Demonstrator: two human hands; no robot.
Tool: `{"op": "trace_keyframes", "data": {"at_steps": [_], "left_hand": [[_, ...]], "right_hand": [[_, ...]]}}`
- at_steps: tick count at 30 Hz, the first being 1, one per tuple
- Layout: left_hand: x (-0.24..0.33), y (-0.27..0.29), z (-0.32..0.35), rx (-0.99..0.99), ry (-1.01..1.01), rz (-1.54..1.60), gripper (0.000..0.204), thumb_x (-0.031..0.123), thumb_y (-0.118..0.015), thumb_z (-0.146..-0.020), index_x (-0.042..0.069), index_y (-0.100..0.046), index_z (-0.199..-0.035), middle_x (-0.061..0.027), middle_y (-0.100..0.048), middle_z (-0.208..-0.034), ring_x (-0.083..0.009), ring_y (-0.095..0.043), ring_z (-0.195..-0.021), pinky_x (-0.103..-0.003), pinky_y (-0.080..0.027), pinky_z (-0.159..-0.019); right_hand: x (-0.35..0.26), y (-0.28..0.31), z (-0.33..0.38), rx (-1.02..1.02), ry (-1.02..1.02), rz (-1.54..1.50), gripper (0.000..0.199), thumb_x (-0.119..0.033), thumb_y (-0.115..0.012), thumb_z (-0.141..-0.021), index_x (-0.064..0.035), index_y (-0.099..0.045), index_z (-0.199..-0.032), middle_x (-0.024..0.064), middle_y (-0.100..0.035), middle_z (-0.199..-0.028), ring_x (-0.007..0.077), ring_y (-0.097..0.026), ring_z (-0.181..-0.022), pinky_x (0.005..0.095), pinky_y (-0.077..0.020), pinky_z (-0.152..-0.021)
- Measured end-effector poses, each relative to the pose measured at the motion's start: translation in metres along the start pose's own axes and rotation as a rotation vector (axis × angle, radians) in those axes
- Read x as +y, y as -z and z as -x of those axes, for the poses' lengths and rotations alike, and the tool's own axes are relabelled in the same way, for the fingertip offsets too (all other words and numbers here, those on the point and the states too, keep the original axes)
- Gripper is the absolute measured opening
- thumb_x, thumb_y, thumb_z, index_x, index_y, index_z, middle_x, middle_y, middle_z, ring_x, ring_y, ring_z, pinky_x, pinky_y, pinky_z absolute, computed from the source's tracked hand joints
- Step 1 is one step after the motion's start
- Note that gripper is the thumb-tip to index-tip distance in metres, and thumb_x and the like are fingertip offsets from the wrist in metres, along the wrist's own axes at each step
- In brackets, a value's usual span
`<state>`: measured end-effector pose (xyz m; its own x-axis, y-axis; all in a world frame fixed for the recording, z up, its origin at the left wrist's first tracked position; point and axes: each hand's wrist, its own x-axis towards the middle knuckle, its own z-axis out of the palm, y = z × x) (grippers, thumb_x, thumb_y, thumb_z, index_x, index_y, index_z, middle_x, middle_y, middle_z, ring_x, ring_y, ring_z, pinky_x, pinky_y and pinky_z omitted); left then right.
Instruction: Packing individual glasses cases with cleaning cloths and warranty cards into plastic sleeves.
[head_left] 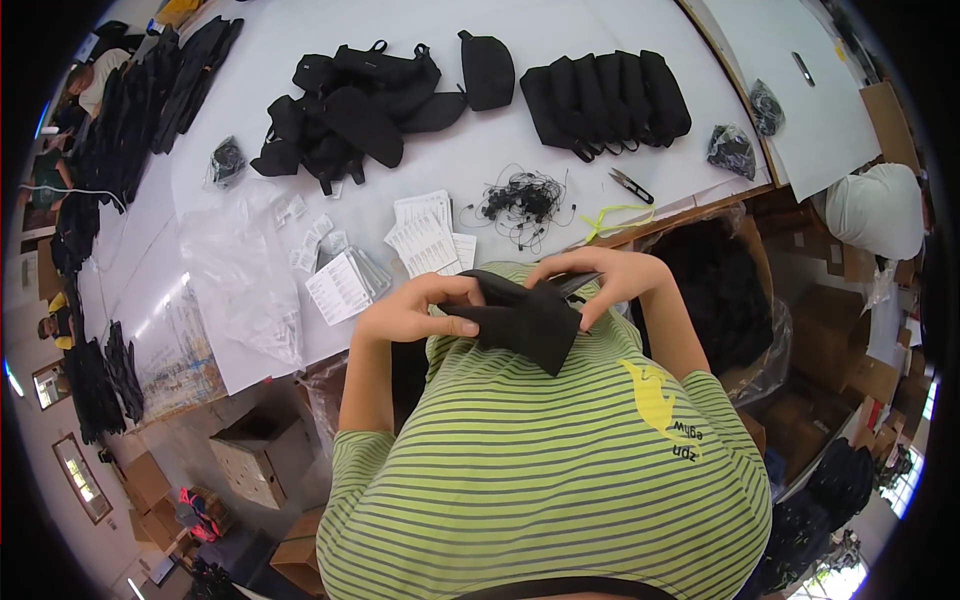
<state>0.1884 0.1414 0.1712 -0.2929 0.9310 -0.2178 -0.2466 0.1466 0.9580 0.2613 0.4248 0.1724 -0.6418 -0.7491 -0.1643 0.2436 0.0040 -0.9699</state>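
Observation:
Close in front of my chest, a black fabric pouch (pixel 540 335) is held between both hands, its top edge pulled apart. My left hand (pixel 425 308) is closed on the left side, thumb over the cloth. On the right side, my right hand (pixel 605 280) pinches the edge, fingers on top and thumb below. Just beyond lie printed white cards (pixel 425 235) and a tangle of thin black tag strings (pixel 525 205). Farther off are a loose pile of black pouches (pixel 360 105), a single pouch (pixel 487 72) and a neat row of pouches (pixel 605 100).
Black-handled thread snips (pixel 631 186) lie beside a yellow-green ribbon (pixel 610 220) near the table's edge. Clear plastic bags (pixel 240 265) spread over the left side of the white table (pixel 590 25). An open carton (pixel 715 290) of black items stands at right. Other people work at far left.

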Motion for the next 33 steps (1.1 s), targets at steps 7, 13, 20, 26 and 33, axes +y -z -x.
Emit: {"op": "trace_keyframes", "data": {"at_steps": [7, 13, 20, 26, 33], "left_hand": [[-0.012, 0.007, 0.009, 0.36, 0.065, 0.186, 0.028, 0.015, -0.063, -0.087, -0.002, -0.056, -0.108, -0.0003, -0.06, -0.094, -0.0068, -0.055, -0.085, -0.022, -0.043, -0.075], [-0.015, 0.024, 0.018, 0.494, 0.131, -0.138, 0.02, 0.018, -0.064, -0.085, 0.0, -0.057, -0.089, 0.0027, -0.054, -0.076, -0.0039, -0.047, -0.073, -0.019, -0.038, -0.066], [0.004, 0.004, 0.007, 0.376, 0.09, -0.161, 0.022, 0.018, -0.064, -0.084, -0.002, -0.057, -0.087, 0.001, -0.055, -0.075, -0.0049, -0.046, -0.073, -0.022, -0.04, -0.065], [0.017, -0.009, -0.012, 0.234, 0.082, -0.426, 0.027, 0.024, -0.064, -0.082, 0.0, -0.057, -0.091, -0.008, -0.054, -0.07, -0.0132, -0.047, -0.062, -0.026, -0.04, -0.059], [0.021, -0.013, -0.007, 0.243, 0.023, -0.466, 0.026, 0.024, -0.064, -0.083, -0.001, -0.057, -0.09, -0.0098, -0.054, -0.069, -0.0141, -0.045, -0.059, -0.027, -0.039, -0.056]], "right_hand": [[0.004, 0.006, 0.029, 0.344, 0.02, 0.124, 0.062, -0.028, -0.073, -0.075, -0.006, -0.042, -0.124, 0.0047, -0.055, -0.1, 0.0143, -0.051, -0.093, 0.0286, -0.0405, -0.086], [0.022, 0.029, 0.061, 0.846, -0.191, 0.184, 0.036, -0.009, -0.063, -0.081, -0.0024, -0.047, -0.113, 0.0073, -0.059, -0.096, 0.0125, -0.056, -0.088, 0.0257, -0.0435, -0.08], [0.012, 0.038, 0.021, 1.2, 0.631, -1.021, 0.023, -0.018, -0.064, -0.086, -0.0012, -0.059, -0.101, 0.008, -0.062, -0.093, 0.0179, -0.058, -0.084, 0.0289, -0.047, -0.077], [0.028, 0.037, -0.042, 1.009, 0.537, -1.335, 0.026, -0.027, -0.057, -0.09, -0.003, -0.054, -0.081, 0.0056, -0.051, -0.066, 0.0137, -0.045, -0.056, 0.0255, -0.0366, -0.051], [0.022, 0.038, -0.055, 1.377, 0.389, -0.705, 0.035, -0.031, -0.056, -0.092, -0.0095, -0.048, -0.066, -0.0047, -0.033, -0.047, 0.0067, -0.028, -0.04, 0.0229, -0.0225, -0.04]]}}
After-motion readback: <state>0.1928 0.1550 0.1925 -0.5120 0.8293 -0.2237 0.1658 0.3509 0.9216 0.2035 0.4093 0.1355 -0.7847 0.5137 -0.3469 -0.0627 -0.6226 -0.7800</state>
